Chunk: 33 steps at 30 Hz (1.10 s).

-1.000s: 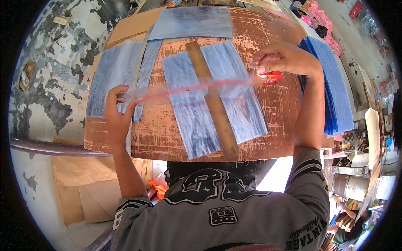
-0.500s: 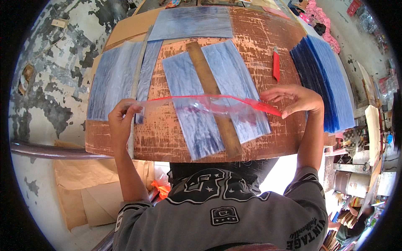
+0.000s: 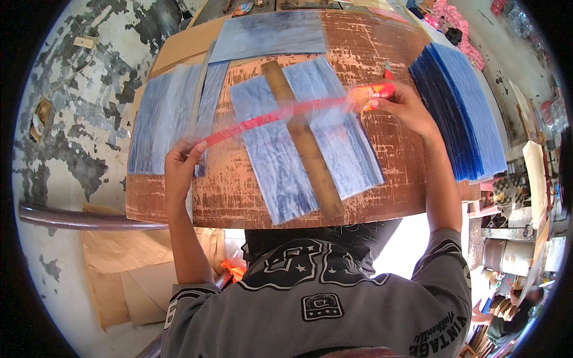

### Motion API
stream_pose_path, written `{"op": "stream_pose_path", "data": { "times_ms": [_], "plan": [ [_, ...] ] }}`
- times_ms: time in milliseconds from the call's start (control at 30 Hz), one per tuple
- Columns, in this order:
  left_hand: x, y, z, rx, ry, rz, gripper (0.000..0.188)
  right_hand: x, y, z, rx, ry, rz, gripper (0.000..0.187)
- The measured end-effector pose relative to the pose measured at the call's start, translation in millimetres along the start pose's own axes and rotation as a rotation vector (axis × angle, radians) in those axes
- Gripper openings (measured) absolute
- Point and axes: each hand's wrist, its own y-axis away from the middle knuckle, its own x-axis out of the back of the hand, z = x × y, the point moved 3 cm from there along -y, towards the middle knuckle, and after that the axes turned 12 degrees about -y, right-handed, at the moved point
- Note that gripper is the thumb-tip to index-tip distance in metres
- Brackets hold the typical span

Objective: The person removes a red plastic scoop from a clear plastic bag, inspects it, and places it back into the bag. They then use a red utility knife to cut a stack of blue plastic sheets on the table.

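While both arms are reaching out over the worn brown board (image 3: 382, 137), the two hands are stretching a clear plastic bag with a red strip (image 3: 286, 112) between them, above the middle of the board. The left hand (image 3: 181, 167) is gripping the bag's left end near the board's left edge, fingers curled closed around the red strip. The right hand (image 3: 403, 106) is pinching the bag's right end toward the board's right side, thumb and fingers pressed together on the bunched red part; whether anything else is in that grip cannot be told. Nothing is showing inside the bag, which is lying flat and see-through. Beneath it, a blue sheet (image 3: 274, 161) is lying at the board's centre with a long flat wooden strip (image 3: 310, 155) resting diagonally across it. Further blue sheets (image 3: 164, 113) are lying along the left edge, and another sheet (image 3: 268, 33) is sitting at the far edge. A thick stack of blue sheets (image 3: 459, 107) is resting at the right edge, just beside the right hand.
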Motion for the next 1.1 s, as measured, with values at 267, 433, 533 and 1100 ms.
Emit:
{"op": "stream_pose_path", "data": {
  "times_ms": [267, 433, 533, 1100],
  "plan": [
    [0, -26, -6, 0.047, 0.042, -0.02, 0.029, -3, -39, 0, 0.191, -0.116, 0.189, 0.036],
    [3, -53, -7, 0.066, 0.049, -0.088, 0.035, -1, -57, 31, 0.056, -0.094, 0.384, 0.034],
    [12, -72, -5, 0.131, -0.097, -0.252, 0.035, -6, -63, 38, 0.016, -0.181, 0.407, 0.034],
    [-119, -152, 50, -0.729, -0.348, -0.063, 0.044, -51, -78, 44, 0.123, -0.424, 0.323, 0.033]
  ]
}}
